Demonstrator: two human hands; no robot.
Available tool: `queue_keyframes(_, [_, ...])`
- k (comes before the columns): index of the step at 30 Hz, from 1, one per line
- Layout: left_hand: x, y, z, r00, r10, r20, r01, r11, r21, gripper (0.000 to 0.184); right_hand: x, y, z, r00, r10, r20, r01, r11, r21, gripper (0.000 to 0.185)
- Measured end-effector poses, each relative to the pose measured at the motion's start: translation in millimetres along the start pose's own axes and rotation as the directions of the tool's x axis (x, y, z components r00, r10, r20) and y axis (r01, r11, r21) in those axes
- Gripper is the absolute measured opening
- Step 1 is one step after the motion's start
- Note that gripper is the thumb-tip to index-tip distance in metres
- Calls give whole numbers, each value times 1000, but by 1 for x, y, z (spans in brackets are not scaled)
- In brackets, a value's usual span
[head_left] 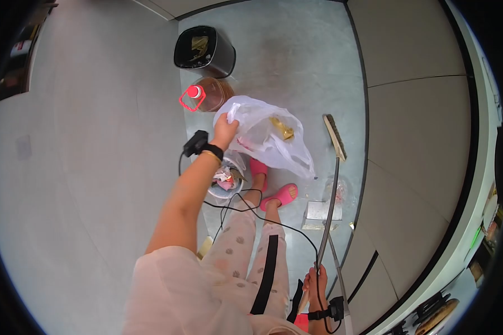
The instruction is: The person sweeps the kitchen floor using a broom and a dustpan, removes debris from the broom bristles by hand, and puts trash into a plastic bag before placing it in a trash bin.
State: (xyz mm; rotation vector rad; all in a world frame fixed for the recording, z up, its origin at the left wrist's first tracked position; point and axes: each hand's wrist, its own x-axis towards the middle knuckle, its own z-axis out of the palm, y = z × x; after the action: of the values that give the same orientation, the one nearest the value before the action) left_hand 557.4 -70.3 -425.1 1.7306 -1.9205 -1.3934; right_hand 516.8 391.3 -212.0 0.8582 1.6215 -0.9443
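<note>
My left hand [227, 132] is closed on the gathered edge of a white translucent plastic bag [279, 148]. A yellowish crumpled wrapper [282, 128] shows in the bag. My right hand [317, 281] is low in the view, its fingers closed around the grey handle of a long broom [336, 138]. The broom's bristled head rests on the floor at the right. Beside it lies a metallic dustpan [323, 214], its thin handle running back past my right hand. Under my left wrist stands a small bin [227, 177] holding crumpled waste.
A black bin [205, 51] stands at the far side, with a large jug [207, 95] with a red cap and handle before it. Cabinets [413, 123] line the right. A black cable [279, 224] loops across my legs. My feet wear pink slippers [282, 195].
</note>
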Motion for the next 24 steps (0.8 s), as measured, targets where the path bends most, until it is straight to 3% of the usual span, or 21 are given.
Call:
queue_keyframes(1, [-5, 8, -11, 990, -44, 133, 71, 977, -201, 27, -4, -2, 1, 1000, -3, -3, 3, 1000, -6, 23])
queue_keyframes(3, [-31, 34, -32, 960, -146, 239, 217, 928, -302, 24, -11, -8, 1, 997, -82, -10, 80, 992, -98, 24])
queue_keyframes(5, [-49, 20, -35, 935, -113, 337, 284, 808, -516, 29, -14, -17, 5, 993, -119, -23, 113, 979, -168, 25])
queue_keyframes(6, [-66, 27, -40, 909, -91, 406, 299, 821, -486, 31, -13, -24, 9, 989, -145, -40, 137, 978, -161, 26])
queue_keyframes(8, [-121, 60, -42, 837, -142, 528, 458, 711, -534, 33, -9, -47, 18, 983, -183, 4, 181, 966, -183, 24])
queue_keyframes(9, [-143, 58, -42, 754, -121, 646, 538, 677, -501, 34, -9, -63, 23, 983, -183, 22, 184, 961, -205, 24])
queue_keyframes(10, [-172, 48, -33, 722, -74, 688, 479, 772, -418, 33, -7, -78, 21, 972, -172, 159, 178, 984, -26, 23])
queue_keyframes(11, [-197, 53, -32, 647, -110, 755, 577, 717, -390, 33, -9, -94, 31, 942, -175, 286, 138, 980, 146, 23])
queue_keyframes(12, [-219, 52, -33, 638, -34, 769, 495, 784, -376, 33, -12, -107, 43, 938, -174, 301, 142, 982, 124, 23])
queue_keyframes(15, [-277, 52, -38, 607, -69, 791, 590, 706, -392, 33, -15, -127, 62, 944, -155, 291, 178, 983, -53, 22])
queue_keyframes(17, [-295, 42, -42, 564, -87, 821, 651, 659, -377, 33, -8, -128, 72, 946, -230, 230, 293, 910, -294, 21])
queue_keyframes(21, [-317, 26, -54, 659, -73, 749, 617, 622, -482, 33, -9, -118, 80, 928, -167, 332, 314, 832, -458, 16])
queue_keyframes(22, [-319, 22, -58, 673, -88, 734, 630, 589, -507, 32, -4, -112, 76, 922, -136, 364, 292, 859, -419, 13])
queue_keyframes(24, [-335, 15, -60, 702, -94, 706, 632, 539, -557, 32, -8, -104, 71, 928, -138, 345, 313, 792, -524, 12])
